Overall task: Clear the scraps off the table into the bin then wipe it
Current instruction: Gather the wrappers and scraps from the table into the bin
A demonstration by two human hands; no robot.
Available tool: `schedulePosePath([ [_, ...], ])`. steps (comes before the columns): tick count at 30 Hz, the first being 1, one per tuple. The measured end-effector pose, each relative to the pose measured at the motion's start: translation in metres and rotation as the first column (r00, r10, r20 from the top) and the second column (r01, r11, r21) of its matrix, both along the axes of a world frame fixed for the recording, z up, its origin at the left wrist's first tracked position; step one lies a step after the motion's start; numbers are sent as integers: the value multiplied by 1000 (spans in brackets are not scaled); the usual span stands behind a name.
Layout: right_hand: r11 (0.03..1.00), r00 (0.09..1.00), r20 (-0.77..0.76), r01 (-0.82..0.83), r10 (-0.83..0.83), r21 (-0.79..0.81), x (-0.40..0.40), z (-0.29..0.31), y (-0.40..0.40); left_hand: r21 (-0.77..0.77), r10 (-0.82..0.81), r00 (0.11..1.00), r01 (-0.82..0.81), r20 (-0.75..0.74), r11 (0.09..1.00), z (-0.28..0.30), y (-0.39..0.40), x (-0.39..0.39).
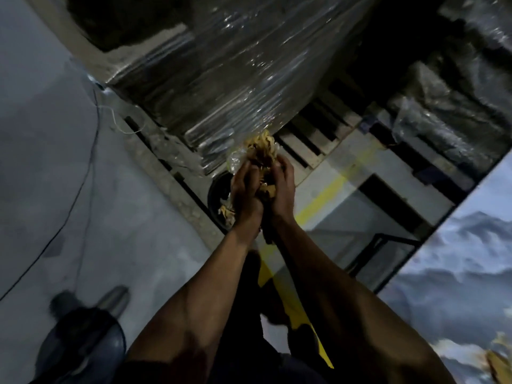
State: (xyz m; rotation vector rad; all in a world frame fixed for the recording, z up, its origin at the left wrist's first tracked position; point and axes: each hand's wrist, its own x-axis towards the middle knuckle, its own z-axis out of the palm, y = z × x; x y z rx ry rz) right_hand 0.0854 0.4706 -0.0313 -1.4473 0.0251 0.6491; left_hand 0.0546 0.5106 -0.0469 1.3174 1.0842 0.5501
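Observation:
A bundle of yellowish scraps (pixel 261 152) with a bit of clear plastic is pressed between my left hand (pixel 245 189) and my right hand (pixel 284 187), both arms stretched forward. Directly below the hands stands a round black bin (pixel 214 196) on the floor, with some yellow scraps (pixel 226 213) lying inside it. The table (pixel 454 273), with a mountain-picture top, fills the right edge of the view; a few scraps (pixel 498 364) lie on its near corner.
A pallet stack wrapped in clear film (pixel 221 73) rises right behind the bin on wooden slats (pixel 310 139). A yellow floor line (pixel 321 198) runs under my arms. A thin cable (pixel 91 162) crosses the grey floor at left, and my shoe (pixel 83 306) shows at lower left.

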Motion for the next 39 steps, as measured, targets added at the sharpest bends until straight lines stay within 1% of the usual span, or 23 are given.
schedulePosePath([
  [2, 998, 999, -41, -9, 6, -58, 11, -33, 29, -49, -4, 1000, 3, -12, 999, -32, 27, 7],
  [4, 998, 998, -66, 6, -10, -64, 15, -50, 30, -95, 16, 1000, -15, 8, 995, -42, 32, 5],
  [5, 997, 996, -84, -1, -5, -75, 18, -62, 37, -146, 57, 998, -54, 19, 988, -52, 37, 6],
  [6, 996, 993, -114, -10, 0, -93, 20, -80, 47, -230, 108, 994, -101, 16, 968, -68, 45, 10],
  [7, 993, 990, -142, -22, 5, -116, 21, -99, 56, -289, 123, 992, -124, -21, 949, -84, 52, 12],
  [10, 988, 979, -202, -40, 9, -151, 23, -141, 67, -324, 156, 977, -195, -144, 926, -121, 70, 14],
  [13, 980, 977, -212, -62, 22, -187, 26, -176, 76, -243, 105, 976, -150, -192, 958, -155, 77, 13],
  [16, 973, 974, -222, -87, 39, -211, 28, -214, 89, -226, 113, 961, -172, -252, 959, -190, 86, 13],
  [19, 972, 966, -259, -81, 22, -220, 30, -249, 97, -198, 96, 945, -163, -312, 967, -222, 93, 14],
  [22, 957, 973, -224, -123, 63, -264, 36, -277, 99, -126, 50, 923, -105, -383, 986, -248, 99, 17],
  [24, 940, 975, -189, -172, 119, -294, 39, -291, 101, -117, 59, 928, -109, -369, 987, -264, 103, 18],
  [26, 916, 969, -132, -240, 208, -320, 43, -309, 102, -112, 80, 927, -130, -367, 985, -281, 107, 18],
  [29, 822, 905, -28, -397, 424, -409, 52, -333, 98, -14, 43, 918, -53, -393, 998, -300, 115, 17],
  [31, 774, 861, -4, -460, 509, -436, 58, -345, 97, 37, 8, 892, 10, -453, 999, -316, 122, 14],
  [33, 749, 853, 18, -448, 521, -488, 61, -351, 99, 36, -34, 874, 59, -484, 998, -327, 125, 8],
  [34, 743, 851, 48, -427, 523, -515, 62, -353, 100, 46, -68, 879, 102, -472, 994, -334, 125, 4],
  [36, 705, 814, 125, -402, 568, -584, 61, -356, 101, 85, -152, 877, 213, -456, 973, -342, 124, -3],
  [37, 671, 785, 149, -395, 601, -627, 61, -358, 100, 94, -203, 860, 277, -468, 956, -343, 124, -6],
  [39, 592, 721, 172, -382, 672, -710, 62, -363, 96, 84, -290, 792, 392, -537, 916, -345, 123, -13],
])
